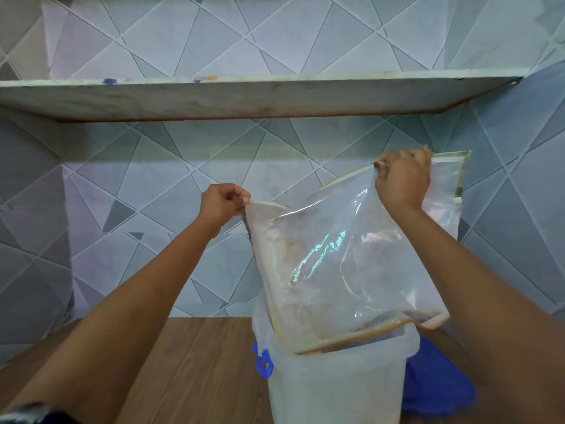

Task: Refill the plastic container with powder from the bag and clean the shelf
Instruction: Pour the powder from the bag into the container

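Wood counter (pixel 189 362), tiled wall (pixel 153 179), shelf (pixel 244 96) above; left hand (pixel 221 205), right hand (pixel 403 179) pinch bag (pixel 351 264) over container (pixel 336 390).

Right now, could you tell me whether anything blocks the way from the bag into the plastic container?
Nothing visible does: the bag already dips into the open plastic container, and the blue lid lies aside on its right.

- Likely a home kitchen corner.
- Grey geometric wall tiles (pixel 214 41) run behind a stained shelf (pixel 244 96).
- A wood-grain surface (pixel 198 362) carries a plastic storage container (pixel 336 390).
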Available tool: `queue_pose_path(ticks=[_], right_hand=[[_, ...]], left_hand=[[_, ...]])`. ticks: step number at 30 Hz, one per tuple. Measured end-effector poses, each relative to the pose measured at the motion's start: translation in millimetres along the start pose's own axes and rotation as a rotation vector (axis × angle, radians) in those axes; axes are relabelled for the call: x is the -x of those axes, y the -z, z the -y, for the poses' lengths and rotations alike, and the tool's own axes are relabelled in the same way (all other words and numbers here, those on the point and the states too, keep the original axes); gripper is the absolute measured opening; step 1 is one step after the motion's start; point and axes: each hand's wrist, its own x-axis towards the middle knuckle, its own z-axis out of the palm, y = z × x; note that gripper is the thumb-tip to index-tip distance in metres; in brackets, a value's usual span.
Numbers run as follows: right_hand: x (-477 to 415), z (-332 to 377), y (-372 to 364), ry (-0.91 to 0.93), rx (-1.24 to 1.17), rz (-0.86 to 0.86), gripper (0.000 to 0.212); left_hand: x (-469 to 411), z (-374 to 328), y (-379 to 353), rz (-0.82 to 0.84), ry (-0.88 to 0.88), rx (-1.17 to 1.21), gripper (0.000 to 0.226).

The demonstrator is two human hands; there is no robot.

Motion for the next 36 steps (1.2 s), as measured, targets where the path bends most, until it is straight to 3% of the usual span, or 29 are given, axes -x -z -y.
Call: queue_pose_path(ticks=[11,14,20,28,31,36], right_hand=[[1.2,-32.2,5.2,-0.046,0.002,0.001,0.029],[2.3,-35.1,3.5,-0.025,-0.032,0.001,0.037],[9.1,-19.7,-3.7,0.129,-0.091,0.061,0.044],[12.9,20.9,-16.5,0.365,-0.266,0.302,0.044],[13.8,32.0,-25.7,0.380,-0.282,0.317,0.040],[7.1,39.6,-27.8,0.354,-0.289,0.200,0.019]], left_hand=[[-10.7,-34.3,-12.2,-0.082,-0.087,0.095,0.009],[-13.3,-46.3,-11.4,-0.028,-0.122,0.082,0.012],[-8.8,-50.5,-9.4,-0.038,-0.106,0.018,0.008],[6.8,-47.3,-1.5,0.030,-0.127,0.019,0.006],[6.9,-45.6,1.6,0.080,-0.153,0.035,0.012],[9.0,-38.2,4.2,0.130,-0.138,0.005,0.017]])
